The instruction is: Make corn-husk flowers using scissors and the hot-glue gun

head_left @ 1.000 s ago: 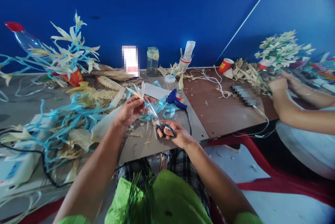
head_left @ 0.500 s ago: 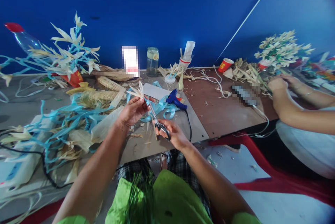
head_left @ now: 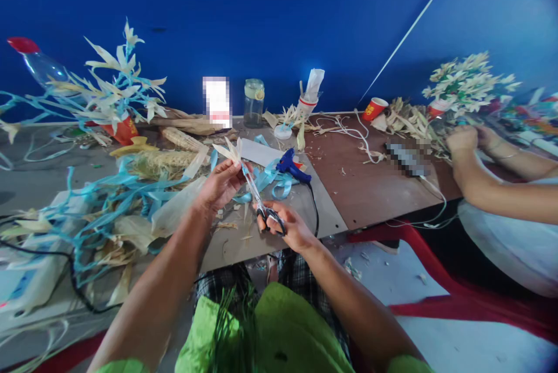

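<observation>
Near the middle of the table, my left hand (head_left: pixel 223 182) pinches a pale husk flower (head_left: pixel 232 152) by its base. My right hand (head_left: pixel 288 223) has its fingers in the black handles of the scissors (head_left: pixel 256 193). The blades point up and left, to the base of the flower beside my left fingertips; whether they touch it is unclear. A blue glue gun (head_left: pixel 293 167) lies just to the right of the blades. Light blue ribbon (head_left: pixel 282 187) curls on the table behind my hands.
Blue ribbons and husks (head_left: pixel 108 210) cover the left side, beside a power strip (head_left: pixel 43 268). Behind stand a flower arrangement in a red cup (head_left: pixel 124 131), a jar (head_left: pixel 253 107) and another red cup (head_left: pixel 375 108). At the right, a person's hands (head_left: pixel 464 139) are near husks.
The flower in my left hand has turned a little, its petals now fanning differently. The scissors have shifted slightly in my right hand. The other person's hands have moved slightly.
</observation>
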Available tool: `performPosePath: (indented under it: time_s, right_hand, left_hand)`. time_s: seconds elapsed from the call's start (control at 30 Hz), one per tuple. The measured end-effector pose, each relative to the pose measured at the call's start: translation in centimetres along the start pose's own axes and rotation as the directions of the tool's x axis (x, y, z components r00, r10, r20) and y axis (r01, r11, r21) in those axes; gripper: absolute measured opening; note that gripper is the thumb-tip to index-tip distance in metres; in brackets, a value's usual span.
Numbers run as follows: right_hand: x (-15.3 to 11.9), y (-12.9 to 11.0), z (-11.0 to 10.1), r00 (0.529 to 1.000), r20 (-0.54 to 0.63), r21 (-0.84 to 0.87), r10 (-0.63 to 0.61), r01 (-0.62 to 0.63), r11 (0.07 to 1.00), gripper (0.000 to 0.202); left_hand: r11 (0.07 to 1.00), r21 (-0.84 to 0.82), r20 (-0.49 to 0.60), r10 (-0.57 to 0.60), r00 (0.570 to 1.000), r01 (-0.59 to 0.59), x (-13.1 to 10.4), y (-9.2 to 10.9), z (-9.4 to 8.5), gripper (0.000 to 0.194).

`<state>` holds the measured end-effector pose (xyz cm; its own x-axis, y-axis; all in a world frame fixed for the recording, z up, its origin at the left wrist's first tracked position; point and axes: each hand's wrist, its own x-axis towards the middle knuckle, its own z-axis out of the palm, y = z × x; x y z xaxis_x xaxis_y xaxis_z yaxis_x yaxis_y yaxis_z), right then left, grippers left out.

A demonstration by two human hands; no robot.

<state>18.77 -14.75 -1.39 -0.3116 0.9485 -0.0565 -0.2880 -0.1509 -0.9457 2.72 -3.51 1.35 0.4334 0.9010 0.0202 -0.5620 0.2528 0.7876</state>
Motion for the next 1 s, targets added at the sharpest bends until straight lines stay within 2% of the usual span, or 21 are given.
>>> performPosePath:
  time_s: [0.2,0.53,0.77,1.0]
  right_hand:
    - [0.2,-0.2,0.5,1.000,-0.008,0.031,0.004,-0.004,1.000,0.053]
    - [0.5,-0.9,1.2,0.988,-0.155,-0.059,-0.019,0.010,0.998,0.045]
    - [0.5,-0.6,0.8,0.994,-0.106,-0.035,0.003,-0.006,0.999,0.048]
    - [0.8,-0.5,0.5,0.997,-0.083,-0.033,0.001,-0.003,0.999,0.051]
  left_hand:
    - [1.000,0.003,-0.047,0.007,0.999,-0.007,0.0,0.1,0.2,0.018]
    - [0.997,0.071,-0.147,-0.001,0.989,0.012,0.0,0.1,0.9,0.015]
    - [1.000,0.000,-0.067,0.006,0.998,-0.006,0.0,0.2,0.6,0.009]
    - [0.999,0.004,-0.056,-0.037,0.998,0.038,-0.1,0.2,0.9,0.017]
